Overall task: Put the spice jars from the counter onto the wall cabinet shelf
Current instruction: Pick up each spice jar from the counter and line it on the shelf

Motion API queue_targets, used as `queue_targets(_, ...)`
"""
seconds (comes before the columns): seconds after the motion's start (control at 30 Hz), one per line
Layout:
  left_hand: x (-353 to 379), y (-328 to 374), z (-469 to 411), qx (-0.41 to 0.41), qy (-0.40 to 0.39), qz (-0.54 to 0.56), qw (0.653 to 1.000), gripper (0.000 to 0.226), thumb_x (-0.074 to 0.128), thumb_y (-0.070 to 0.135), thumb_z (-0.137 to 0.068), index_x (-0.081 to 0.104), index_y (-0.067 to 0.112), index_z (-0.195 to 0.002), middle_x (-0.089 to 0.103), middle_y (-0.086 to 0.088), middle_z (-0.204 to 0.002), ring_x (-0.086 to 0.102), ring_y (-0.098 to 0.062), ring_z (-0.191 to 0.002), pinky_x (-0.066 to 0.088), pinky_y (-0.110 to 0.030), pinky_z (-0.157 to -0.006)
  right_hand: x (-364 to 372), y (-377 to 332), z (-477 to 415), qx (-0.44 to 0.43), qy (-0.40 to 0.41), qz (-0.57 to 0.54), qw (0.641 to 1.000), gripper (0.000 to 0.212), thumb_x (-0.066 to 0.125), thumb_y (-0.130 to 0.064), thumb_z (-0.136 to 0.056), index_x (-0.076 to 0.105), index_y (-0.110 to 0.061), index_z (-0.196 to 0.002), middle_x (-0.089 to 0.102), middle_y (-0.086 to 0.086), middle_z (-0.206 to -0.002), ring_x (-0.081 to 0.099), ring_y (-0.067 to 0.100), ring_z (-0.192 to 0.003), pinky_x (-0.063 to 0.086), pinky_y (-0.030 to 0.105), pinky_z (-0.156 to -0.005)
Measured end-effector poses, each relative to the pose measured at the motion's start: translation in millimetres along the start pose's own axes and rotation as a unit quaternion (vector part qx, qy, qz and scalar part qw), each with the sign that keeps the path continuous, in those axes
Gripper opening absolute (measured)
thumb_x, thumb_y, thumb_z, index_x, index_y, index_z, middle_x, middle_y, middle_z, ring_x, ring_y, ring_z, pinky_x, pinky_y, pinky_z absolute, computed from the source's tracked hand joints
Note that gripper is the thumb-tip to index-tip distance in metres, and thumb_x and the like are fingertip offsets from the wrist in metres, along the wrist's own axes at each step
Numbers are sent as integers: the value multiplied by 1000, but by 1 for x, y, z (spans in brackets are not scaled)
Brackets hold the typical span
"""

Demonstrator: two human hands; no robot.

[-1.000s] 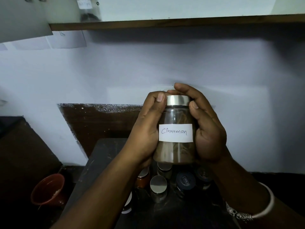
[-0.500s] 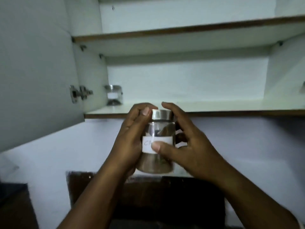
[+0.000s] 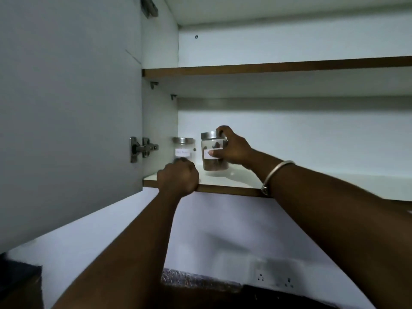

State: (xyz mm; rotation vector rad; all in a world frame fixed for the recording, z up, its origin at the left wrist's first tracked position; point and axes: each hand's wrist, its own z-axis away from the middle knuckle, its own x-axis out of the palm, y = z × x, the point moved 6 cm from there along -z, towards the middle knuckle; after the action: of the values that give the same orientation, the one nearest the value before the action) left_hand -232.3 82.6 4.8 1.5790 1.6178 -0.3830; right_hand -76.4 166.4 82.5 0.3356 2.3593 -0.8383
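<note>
The glass cinnamon jar (image 3: 211, 157) with a silver lid and a white label stands on the lower shelf (image 3: 240, 182) of the wall cabinet. My right hand (image 3: 231, 149) is wrapped around its right side, thumb across the label. A second labelled jar (image 3: 183, 148) with a silver lid stands at the shelf's left end against the cabinet wall. My left hand (image 3: 178, 179) is curled into a fist at the shelf's front edge, just in front of that jar and partly hiding its base. It holds nothing that I can see.
The open grey cabinet door (image 3: 69, 108) stands at the left on a metal hinge (image 3: 142, 149). An upper shelf (image 3: 276, 68) runs above. A wall socket (image 3: 275, 278) sits low on the white wall. The counter is a dark strip at the bottom.
Both hands lifted the cinnamon jar from over the counter up to the cabinet. The jar now rests on the lower shelf in my right hand alone; my left hand has let go.
</note>
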Motion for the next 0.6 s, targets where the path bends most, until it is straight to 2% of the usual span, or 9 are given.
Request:
queue_targets(0.1,4,-3,-9,15,8,-13,1000,35,42,41,-97,71,32,-116,72,0,-117,64,-30,-106,49,-40,-86,33,24,-40,25,-14,-9,1000,62,84,-26,-82,45,-22,-130,62,-6,-95,60,21,-91,53,39,-86)
queue_targets(0.3,10,-7,-13,29,54,-12,998,31,41,39,-95,69,27,-101,70,-1,-111,63,-31,-102,45,-39,-82,77,42,-104,34,-43,42,998,62,83,-20,-83,41,-16,-130,68,15,-116,62,27,-95,53,42,-82)
queue_targets(0.4,11,-8,-14,32,58,-9,998,31,40,37,-95,69,27,-98,70,0,-109,63,-30,-101,45,-39,-82,81,54,-117,54,-45,54,996,62,80,-18,-86,39,-12,-132,61,13,-114,61,31,-104,54,46,-88)
queue_targets(0.47,12,-8,-14,31,57,-3,998,31,40,36,-94,69,27,-97,71,0,-108,64,-30,-101,48,-39,-84,86,61,-117,57,-53,29,997,63,78,-15,-87,38,-11,-134,56,12,-113,58,29,-102,54,49,-88)
queue_targets(0.6,12,-7,-14,23,37,-6,999,34,37,35,-95,70,27,-100,70,1,-111,62,-30,-105,51,-43,-89,89,69,-116,60,-61,14,996,63,76,-11,-89,37,-11,-139,55,9,-113,59,29,-106,52,49,-97)
